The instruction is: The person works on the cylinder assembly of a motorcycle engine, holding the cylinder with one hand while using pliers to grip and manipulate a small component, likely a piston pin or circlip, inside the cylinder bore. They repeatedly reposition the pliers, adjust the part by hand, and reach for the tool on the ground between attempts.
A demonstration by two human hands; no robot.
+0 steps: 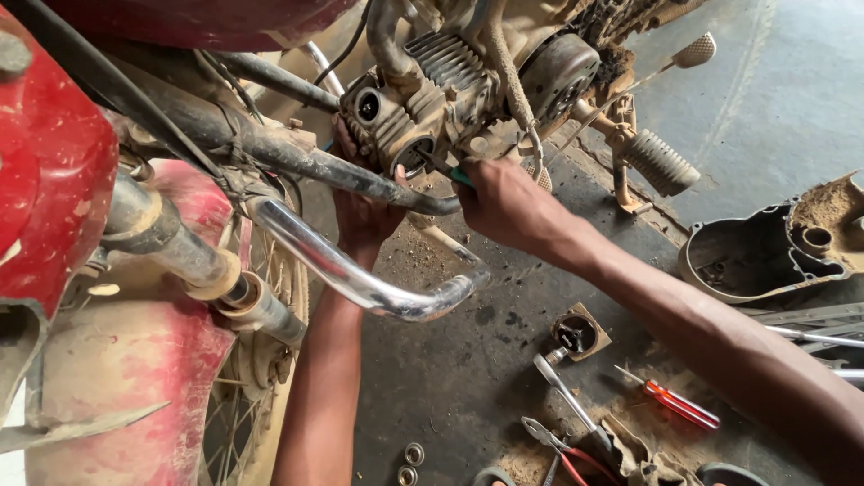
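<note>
A dirt-caked motorcycle engine [450, 85] hangs in the frame above the floor. My right hand [504, 202] is closed on a green-handled tool [461, 176] whose tip goes into the underside of the engine's cylinder head. My left hand [364, 216] reaches up behind the chrome crash bar [360, 274]. It presses against the finned cylinder near a round port [412, 157]. Whether it holds anything is hidden by the black frame tube [342, 171].
The red front fender and fork [108, 270] fill the left. A footpeg [661, 162] sticks out at the right. On the floor lie an engine side cover [765, 247], a red screwdriver [675, 402], pliers [562, 450], a wrench [567, 400], washers [412, 459] and a small square part [578, 333].
</note>
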